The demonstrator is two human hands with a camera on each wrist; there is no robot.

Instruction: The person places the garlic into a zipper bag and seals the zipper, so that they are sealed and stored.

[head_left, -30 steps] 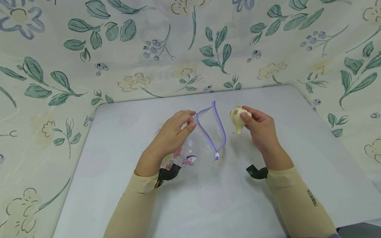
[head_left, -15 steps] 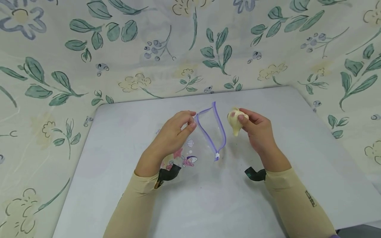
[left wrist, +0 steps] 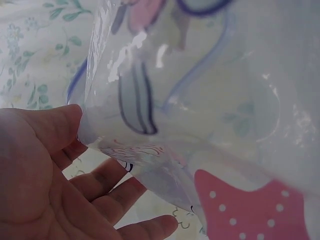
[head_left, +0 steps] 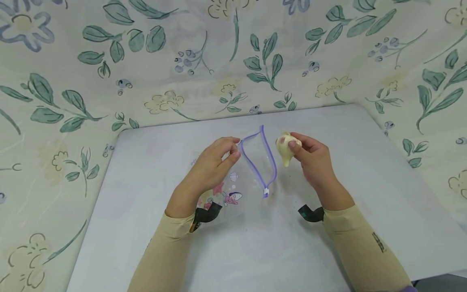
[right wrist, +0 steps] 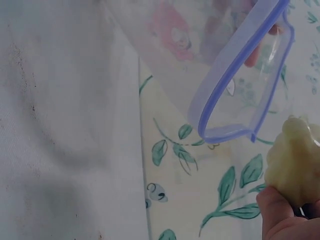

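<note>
The garlic (head_left: 283,151) has been moved leftward. The bag (head_left: 243,174), pinched by the left hand (head_left: 213,166), could be collapsed by a slackened hold. The garlic, held by the right hand (head_left: 315,160), apart from the bag, could be snagged by poor aim.

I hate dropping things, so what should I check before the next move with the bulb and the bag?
1. Bag mouth open: ok, its purple edges stand apart.
2. Bag steadied: ok, the left hand grips its edge.
3. Bulb secure: ok, the right hand holds it.
4. Slider out of the way: ok, at the mouth's near end.
5. Bulb inside the mouth: not ok, outside it.
6. Nothing else inside: cannot tell, left hand hides part.
</note>
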